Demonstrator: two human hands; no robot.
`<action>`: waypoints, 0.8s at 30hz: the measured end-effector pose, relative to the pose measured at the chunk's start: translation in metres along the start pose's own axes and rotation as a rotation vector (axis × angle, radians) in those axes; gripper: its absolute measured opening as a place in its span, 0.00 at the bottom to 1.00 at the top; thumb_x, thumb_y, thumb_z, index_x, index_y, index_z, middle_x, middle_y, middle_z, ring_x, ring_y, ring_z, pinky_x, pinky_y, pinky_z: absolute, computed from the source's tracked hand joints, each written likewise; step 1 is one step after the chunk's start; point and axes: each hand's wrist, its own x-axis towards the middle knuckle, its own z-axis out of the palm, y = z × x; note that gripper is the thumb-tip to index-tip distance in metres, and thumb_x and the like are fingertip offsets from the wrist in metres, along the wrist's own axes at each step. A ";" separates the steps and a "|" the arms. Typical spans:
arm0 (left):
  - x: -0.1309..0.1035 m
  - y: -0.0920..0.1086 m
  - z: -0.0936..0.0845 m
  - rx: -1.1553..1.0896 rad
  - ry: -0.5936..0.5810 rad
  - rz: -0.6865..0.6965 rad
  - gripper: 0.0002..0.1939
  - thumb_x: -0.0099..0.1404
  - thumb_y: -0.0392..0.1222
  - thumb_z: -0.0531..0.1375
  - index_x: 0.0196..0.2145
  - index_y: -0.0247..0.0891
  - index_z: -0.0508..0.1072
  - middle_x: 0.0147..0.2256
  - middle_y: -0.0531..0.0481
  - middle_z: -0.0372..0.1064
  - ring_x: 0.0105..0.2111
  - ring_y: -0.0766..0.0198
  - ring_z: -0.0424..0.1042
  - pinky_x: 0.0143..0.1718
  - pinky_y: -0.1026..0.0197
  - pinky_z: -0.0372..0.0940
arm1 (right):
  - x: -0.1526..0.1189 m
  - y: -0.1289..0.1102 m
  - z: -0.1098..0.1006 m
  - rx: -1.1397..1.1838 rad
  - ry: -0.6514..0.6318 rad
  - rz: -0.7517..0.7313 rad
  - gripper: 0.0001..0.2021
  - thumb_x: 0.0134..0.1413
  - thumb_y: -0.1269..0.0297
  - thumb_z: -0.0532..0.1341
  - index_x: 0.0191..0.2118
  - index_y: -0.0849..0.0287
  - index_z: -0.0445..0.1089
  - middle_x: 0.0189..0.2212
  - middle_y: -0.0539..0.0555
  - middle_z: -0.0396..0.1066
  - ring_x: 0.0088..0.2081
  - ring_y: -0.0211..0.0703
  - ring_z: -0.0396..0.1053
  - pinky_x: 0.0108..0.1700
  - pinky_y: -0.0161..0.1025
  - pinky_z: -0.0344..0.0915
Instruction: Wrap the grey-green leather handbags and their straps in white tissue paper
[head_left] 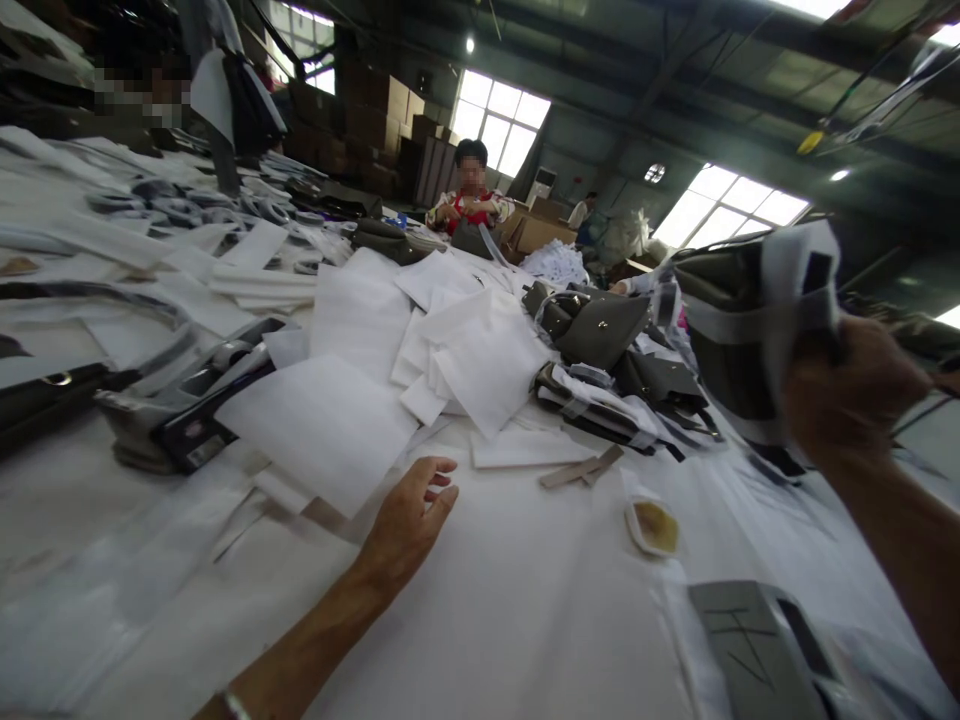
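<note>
My left hand (411, 512) is over the white table covering (510, 580), fingers curled a little and apart, holding nothing. Just beyond it lie white foam sheets (480, 360) in a loose pile. At the right, raised above the table, my right hand (847, 385) is closed on a dark bag (727, 340) with pale wrapping strips around it; both are blurred by motion.
Dark grey bags (600, 325) lie at the centre right, and another wrapped bag (187, 410) sits at the left. A small dish (654, 528) and a marked grey piece (750, 650) are near the right front. A person (471, 195) works across the table.
</note>
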 end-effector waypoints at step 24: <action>-0.005 0.000 0.008 0.133 -0.088 0.089 0.09 0.61 0.37 0.56 0.35 0.38 0.76 0.35 0.50 0.74 0.35 0.64 0.71 0.39 0.64 0.64 | -0.204 -0.030 0.087 0.274 -0.466 -0.542 0.28 0.57 0.49 0.49 0.59 0.57 0.61 0.58 0.63 0.66 0.61 0.64 0.61 0.64 0.63 0.50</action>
